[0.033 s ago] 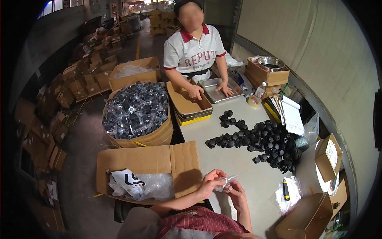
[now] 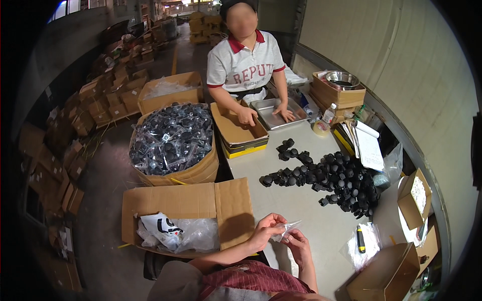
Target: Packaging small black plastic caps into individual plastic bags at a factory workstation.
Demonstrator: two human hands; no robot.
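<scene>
Two hands with a small clear bag
Left hand (image 2: 265,232) and right hand (image 2: 300,246) both pinch the clear bag (image 2: 287,228) above the worktop (image 2: 296,210)

Both of the seated person's hands meet above the near edge of the grey surface (image 2: 296,200). The left hand (image 2: 265,232) and right hand (image 2: 299,245) pinch a small clear plastic bag (image 2: 287,228) between the fingertips — each grip closed on it. A heap of black knob-like parts (image 2: 334,175) lies mid-surface, well apart from the hands. An open cardboard box (image 2: 201,203) holding crumpled plastic sits just left of the hands; beyond it, a round carton of bagged black parts (image 2: 170,138). Opposite, a co-worker's hands rest on a flat cardboard tray (image 2: 236,131) and a metal tray (image 2: 276,113). A black-and-yellow marker (image 2: 360,239) lies on clear film to the right.
</scene>
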